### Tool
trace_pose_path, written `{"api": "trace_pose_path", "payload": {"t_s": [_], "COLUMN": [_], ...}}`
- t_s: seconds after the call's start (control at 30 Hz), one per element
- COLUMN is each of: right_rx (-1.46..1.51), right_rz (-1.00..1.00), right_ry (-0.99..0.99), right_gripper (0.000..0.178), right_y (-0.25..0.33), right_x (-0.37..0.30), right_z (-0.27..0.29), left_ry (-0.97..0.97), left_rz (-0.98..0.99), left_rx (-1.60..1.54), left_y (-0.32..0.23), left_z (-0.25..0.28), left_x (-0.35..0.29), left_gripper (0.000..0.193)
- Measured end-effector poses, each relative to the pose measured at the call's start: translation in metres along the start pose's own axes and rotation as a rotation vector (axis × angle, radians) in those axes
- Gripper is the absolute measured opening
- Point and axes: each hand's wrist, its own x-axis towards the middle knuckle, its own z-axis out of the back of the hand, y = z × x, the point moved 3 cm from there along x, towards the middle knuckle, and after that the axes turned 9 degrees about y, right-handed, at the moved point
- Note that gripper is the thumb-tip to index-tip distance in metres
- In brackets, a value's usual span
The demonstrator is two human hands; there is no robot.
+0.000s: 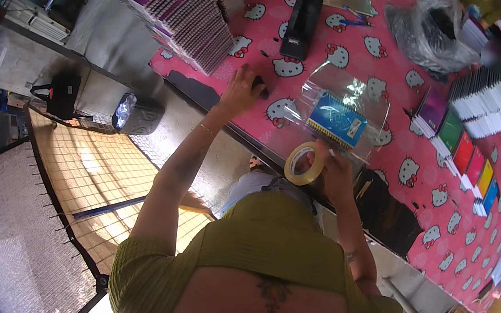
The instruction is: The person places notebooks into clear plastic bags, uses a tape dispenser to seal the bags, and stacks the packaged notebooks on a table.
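At the near edge of the table, my left hand [243, 91] has its fingers closed round a small black object [261, 88], whose kind I cannot make out. To its right, my right hand [338, 176] grips a roll of clear yellowish tape [293, 164], some fingers through or against its ring. Just beyond that hand a blue spiral notebook [338, 119] lies on a sheet of clear plastic [374, 111], which spreads past its sides. The plastic shines with reflections.
A tall stack of purple spiral notebooks [185, 13] stands at far left. A long black object [302, 26] and blue pens [356, 21] lie beyond. Coloured notebooks [450, 133] line the right side, below a clear plastic bag [417, 32]. A pink patterned cover [410, 173] is torn along the near edge.
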Motion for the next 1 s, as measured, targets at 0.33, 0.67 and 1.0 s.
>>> {"api": "trace_pose_path", "payload": {"t_s": [0.33, 0.67, 1.0], "right_rx": [0.279, 0.455, 0.500], "right_rz": [0.062, 0.131, 0.122], "right_ry": [-0.089, -0.286, -0.362], "right_gripper": [0.029, 0.015, 0.013], "right_y": [-0.023, -0.043, -0.067], "right_x": [-0.012, -0.013, -0.010], "right_z": [0.022, 0.028, 0.038], "left_ry": [0.202, 0.241, 0.255], "left_rz": [0.219, -0.325, -0.357], "left_rx": [-0.449, -0.449, -0.300], "left_y": [-0.042, -0.208, -0.192], "left_z": [0.021, 0.007, -0.024], "left_x": [-0.005, -0.090, -0.107], "left_gripper": [0.037, 0.049, 0.060]}}
